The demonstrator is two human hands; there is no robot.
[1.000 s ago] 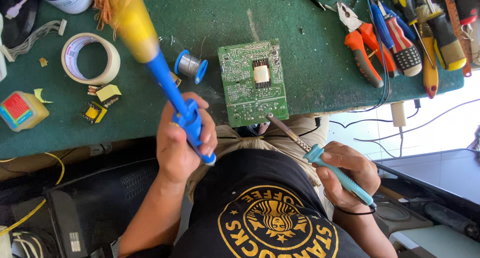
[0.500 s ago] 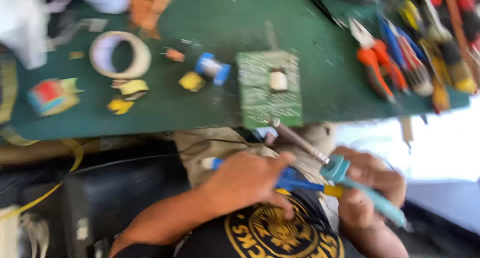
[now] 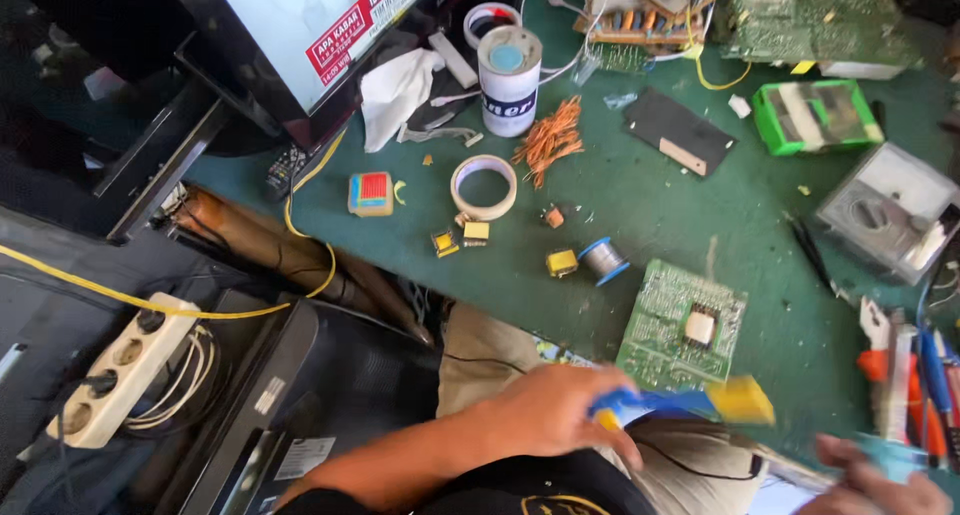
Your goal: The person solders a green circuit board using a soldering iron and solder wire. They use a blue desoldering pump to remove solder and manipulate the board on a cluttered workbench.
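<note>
My left hand [image 3: 550,415] is closed around a blue suction pump with a yellow end [image 3: 690,403], held level just in front of the near edge of a green circuit board [image 3: 680,325]. The board lies flat on the green table mat [image 3: 640,210], with a pale square part at its middle. At the bottom right corner, my right hand [image 3: 870,487] grips a teal tool handle [image 3: 893,457], blurred and partly cut off by the frame edge. Both hands hover over my lap, close to the table's edge.
On the mat lie a solder spool [image 3: 603,260], a tape roll [image 3: 484,187], a white can [image 3: 509,80], copper strands [image 3: 550,140], a green box [image 3: 815,115], a grey meter [image 3: 890,210] and orange-handled pliers [image 3: 885,370]. A power strip [image 3: 125,380] and a screen [image 3: 300,25] are at left.
The view swung toward the far side of the table. My left hand lowered the pump from upright over the table to level by the board. My right hand shifted to the lower right.
</note>
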